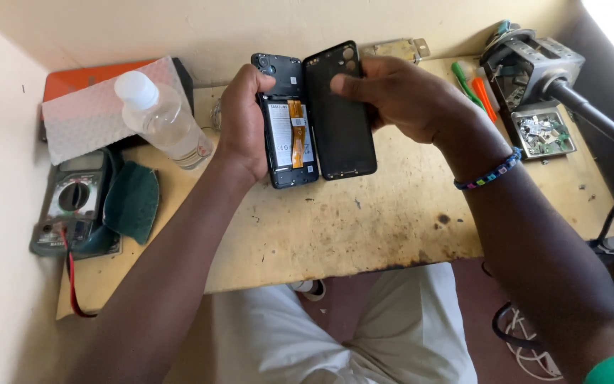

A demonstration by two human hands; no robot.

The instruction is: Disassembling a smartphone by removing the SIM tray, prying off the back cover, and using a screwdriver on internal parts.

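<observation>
Left hand [243, 124] grips the opened black smartphone body [289, 135], battery exposed; right hand [399, 96], at three o'clock, holds the detached black plastic back cover [339, 117] alongside, edges touching.

1. Back cover [340, 114], held by right hand [406, 96]: black plastic, matt inner face w/ slight sheen.
2. Opened phone [288, 121] in left hand [244, 121]: black plastic frame, glossy paper-like battery label, orange flex strip, smooth.
3. Table [364, 220]: pale yellow painted board, rough, scuffed, dark stains & scorched-looking front edge.
4. Bottle [161, 117] nr back-left corner: clear glossy plastic, white matt cap.
5. White foam sheet [90, 114], back-left: dimpled, matt.
6. Multimeter [72, 203], left edge: grey plastic, dull, worn.
7. Green pad [133, 203] beside it: cloth-like, matt.
8. Grey stand [531, 64], back-right corner: metal, dull sheen.
9. Wristband [492, 171]: small glossy beads.
</observation>
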